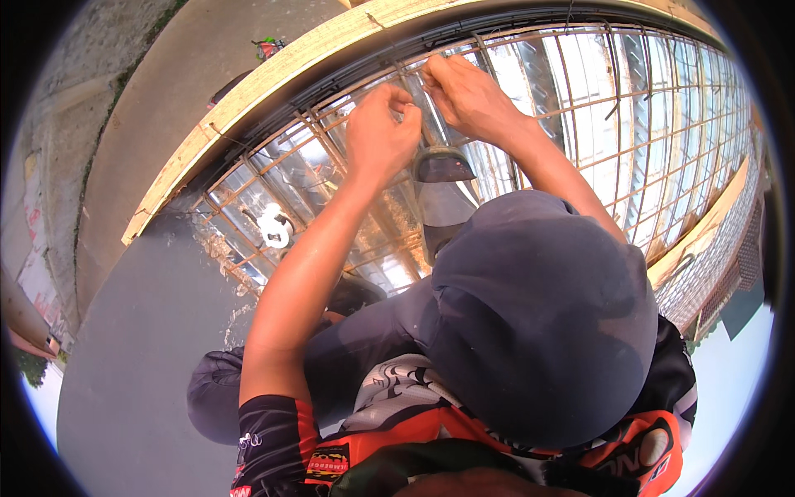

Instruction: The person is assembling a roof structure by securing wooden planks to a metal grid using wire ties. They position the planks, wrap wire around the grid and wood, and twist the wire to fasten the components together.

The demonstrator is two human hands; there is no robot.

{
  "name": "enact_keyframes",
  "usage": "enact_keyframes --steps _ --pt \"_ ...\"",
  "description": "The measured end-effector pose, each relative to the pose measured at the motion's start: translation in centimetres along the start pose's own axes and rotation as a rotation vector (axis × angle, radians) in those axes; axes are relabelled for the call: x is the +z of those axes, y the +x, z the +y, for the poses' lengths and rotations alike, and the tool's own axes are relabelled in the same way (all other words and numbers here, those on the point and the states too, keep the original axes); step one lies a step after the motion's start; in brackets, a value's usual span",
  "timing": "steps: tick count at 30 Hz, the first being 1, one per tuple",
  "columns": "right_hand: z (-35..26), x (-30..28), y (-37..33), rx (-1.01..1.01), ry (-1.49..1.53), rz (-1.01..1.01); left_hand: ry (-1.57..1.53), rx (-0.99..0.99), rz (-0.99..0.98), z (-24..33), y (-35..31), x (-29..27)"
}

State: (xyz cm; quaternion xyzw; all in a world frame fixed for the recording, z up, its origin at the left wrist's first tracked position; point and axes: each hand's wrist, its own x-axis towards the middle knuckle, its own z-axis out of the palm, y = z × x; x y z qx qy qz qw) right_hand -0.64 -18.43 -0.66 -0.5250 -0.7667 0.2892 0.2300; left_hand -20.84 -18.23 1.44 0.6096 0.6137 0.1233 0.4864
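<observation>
My left hand (pixel 381 132) is raised over a grid of thin steel rebar (pixel 580 106), its thumb and index finger curled in a pinch. Whatever lies between those fingertips is too small to make out. Just right of it, my right hand (pixel 472 98) has its fingers bent down at the bars near the far edge of the grid. What it grips, if anything, is hidden. Below the two hands, a dark-toed shoe (pixel 445 166) rests on the grid. Shiny corrugated metal sheeting (pixel 542 74) lies under the bars.
A wooden board (pixel 273 70) edges the far side, with several dark bars along it. A white ring-shaped object (pixel 275 225) sits on the grid at left. Smooth grey concrete (pixel 149 331) adjoins the grid. My bent knee (pixel 542 315) fills the near middle. Another board (pixel 704 219) lies right.
</observation>
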Motion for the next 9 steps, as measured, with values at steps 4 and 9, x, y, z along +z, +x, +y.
enact_keyframes --steps 4,9 --pt "-0.3 -1.2 1.1 0.082 0.066 -0.040 0.228 0.165 -0.106 -0.8 -2.0 3.8" --pt "-1.1 -0.1 4.0 0.016 0.012 0.024 0.366 0.002 -0.363 1.3 -0.1 7.5"
